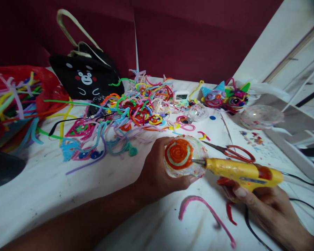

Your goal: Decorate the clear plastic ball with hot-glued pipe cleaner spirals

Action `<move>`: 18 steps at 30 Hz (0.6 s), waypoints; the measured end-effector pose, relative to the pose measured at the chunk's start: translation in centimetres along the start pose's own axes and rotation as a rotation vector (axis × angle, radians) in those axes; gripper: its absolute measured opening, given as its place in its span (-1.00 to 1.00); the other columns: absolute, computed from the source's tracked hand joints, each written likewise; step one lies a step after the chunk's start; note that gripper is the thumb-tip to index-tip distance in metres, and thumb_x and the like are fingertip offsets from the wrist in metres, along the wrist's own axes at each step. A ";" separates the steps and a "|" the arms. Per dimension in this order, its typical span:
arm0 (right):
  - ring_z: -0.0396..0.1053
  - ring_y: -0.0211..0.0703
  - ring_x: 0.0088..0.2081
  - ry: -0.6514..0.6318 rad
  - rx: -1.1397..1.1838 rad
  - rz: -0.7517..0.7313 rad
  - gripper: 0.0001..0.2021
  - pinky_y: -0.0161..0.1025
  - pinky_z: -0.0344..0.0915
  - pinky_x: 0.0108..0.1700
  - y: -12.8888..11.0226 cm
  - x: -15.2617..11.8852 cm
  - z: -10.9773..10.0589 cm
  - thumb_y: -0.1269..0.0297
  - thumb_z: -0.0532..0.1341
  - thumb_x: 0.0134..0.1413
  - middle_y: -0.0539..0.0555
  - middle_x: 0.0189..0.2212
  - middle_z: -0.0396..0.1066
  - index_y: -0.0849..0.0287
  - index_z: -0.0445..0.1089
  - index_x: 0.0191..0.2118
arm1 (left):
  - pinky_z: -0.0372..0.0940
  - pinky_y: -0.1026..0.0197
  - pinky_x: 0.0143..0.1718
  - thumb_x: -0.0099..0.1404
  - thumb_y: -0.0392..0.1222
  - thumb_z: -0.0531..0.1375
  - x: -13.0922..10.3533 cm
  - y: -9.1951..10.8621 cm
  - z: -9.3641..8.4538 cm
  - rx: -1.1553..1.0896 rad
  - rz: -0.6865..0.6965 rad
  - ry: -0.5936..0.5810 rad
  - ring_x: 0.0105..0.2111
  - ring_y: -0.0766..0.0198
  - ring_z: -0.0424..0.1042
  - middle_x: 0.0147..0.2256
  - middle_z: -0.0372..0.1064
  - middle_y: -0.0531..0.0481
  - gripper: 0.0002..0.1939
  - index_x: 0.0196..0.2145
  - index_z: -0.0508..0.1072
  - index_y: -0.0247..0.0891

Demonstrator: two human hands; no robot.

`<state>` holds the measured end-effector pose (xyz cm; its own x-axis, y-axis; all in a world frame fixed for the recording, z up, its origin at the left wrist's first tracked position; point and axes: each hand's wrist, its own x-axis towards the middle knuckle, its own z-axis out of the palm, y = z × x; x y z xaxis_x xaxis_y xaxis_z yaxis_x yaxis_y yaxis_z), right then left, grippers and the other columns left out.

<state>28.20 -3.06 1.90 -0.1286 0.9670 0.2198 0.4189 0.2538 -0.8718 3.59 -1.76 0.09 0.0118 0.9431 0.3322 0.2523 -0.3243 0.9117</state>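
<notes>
My left hand point(157, 170) is closed around a clear plastic ball point(199, 148) flecked with bits of colour. On the ball's face sits an orange pipe-cleaner coil point(177, 148) with a pale green arc set into it. A yellow hot glue gun point(232, 169) is gripped in my right hand point(267, 205), fingers around its handle. The gun's metal nozzle meets the right edge of the orange coil. Below the ball, a bent pink pipe cleaner point(201, 202) lies on the white table point(115, 223). Red-handled scissors point(238, 153) rest just behind the glue gun.
Tangled pipe cleaners point(143, 108) pile up at the back middle. A black bag point(86, 76) stands behind them; a red bag point(52, 90) of pipe cleaners is left. Two decorated heads point(214, 96) and another clear ball point(261, 116) are back right, near a white tray point(295, 150).
</notes>
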 end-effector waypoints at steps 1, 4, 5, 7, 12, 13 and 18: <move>0.56 0.03 -0.49 -0.031 0.012 -0.002 -0.79 -0.26 0.48 -0.56 0.0 0.0 0.0 0.01 0.37 -0.10 0.06 -0.57 0.56 0.01 0.57 -0.50 | 0.35 -0.02 0.03 -0.17 -0.11 0.48 0.0 0.0 0.0 0.000 0.004 0.003 0.01 -0.01 0.41 0.02 0.33 -0.17 -0.18 0.02 0.23 -0.22; 0.55 -0.01 -0.52 -0.071 0.030 0.007 -0.78 -0.26 0.47 -0.58 0.2 -0.1 0.0 0.01 0.35 -0.05 0.05 -0.58 0.55 0.01 0.54 -0.52 | 0.35 -0.01 0.03 -0.18 -0.12 0.48 0.0 0.0 -0.1 -0.010 0.006 -0.003 0.00 -0.01 0.42 0.01 0.34 -0.18 -0.18 0.02 0.24 -0.24; 0.55 -0.01 -0.51 -0.065 0.031 0.012 -0.79 -0.26 0.47 -0.58 0.3 -0.1 0.0 0.01 0.35 -0.05 0.06 -0.56 0.56 0.01 0.54 -0.50 | 0.35 -0.01 0.03 -0.18 -0.12 0.48 0.0 0.1 -0.1 -0.016 0.008 -0.006 0.00 -0.01 0.42 0.02 0.35 -0.18 -0.18 0.02 0.24 -0.24; 0.55 0.00 -0.50 -0.048 0.033 0.024 -0.80 -0.25 0.47 -0.57 0.5 -0.1 -0.1 0.01 0.36 -0.05 0.07 -0.52 0.58 0.02 0.55 -0.44 | 0.34 -0.01 0.04 -0.17 -0.11 0.48 0.0 0.2 -0.1 -0.022 0.011 -0.011 0.01 0.00 0.42 0.02 0.35 -0.18 -0.18 0.03 0.24 -0.23; 0.56 0.01 -0.47 -0.027 0.041 0.061 -0.81 -0.25 0.48 -0.55 1.5 -0.2 -0.5 0.04 0.37 -0.06 0.08 -0.47 0.60 0.03 0.55 -0.37 | 0.34 -0.03 0.05 -0.18 -0.09 0.47 -0.1 0.3 0.0 0.011 0.004 -0.003 0.01 -0.01 0.42 0.02 0.35 -0.18 -0.17 0.03 0.24 -0.22; 0.56 0.02 -0.45 -0.035 0.041 0.069 -0.81 -0.25 0.48 -0.54 1.6 -0.2 -0.6 0.05 0.37 -0.06 0.09 -0.46 0.60 0.03 0.55 -0.37 | 0.34 -0.03 0.05 -0.18 -0.08 0.47 -0.1 0.3 0.1 0.014 0.015 0.002 0.01 -0.01 0.41 0.02 0.35 -0.18 -0.17 0.03 0.24 -0.22; 0.58 0.04 -0.43 -0.021 0.040 0.083 -0.78 -0.23 0.51 -0.50 1.3 -0.1 -0.6 0.01 0.36 -0.07 0.09 -0.44 0.62 0.03 0.57 -0.38 | 0.35 -0.03 0.05 -0.17 -0.09 0.47 -0.1 0.3 0.1 0.002 -0.001 -0.019 0.02 -0.02 0.41 0.03 0.35 -0.18 -0.18 0.03 0.23 -0.21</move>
<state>29.27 -2.83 0.95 -0.1140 0.9840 0.1368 0.3929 0.1711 -0.9035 3.75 -1.96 0.31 0.0300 0.9447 0.3264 0.2540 -0.3231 0.9117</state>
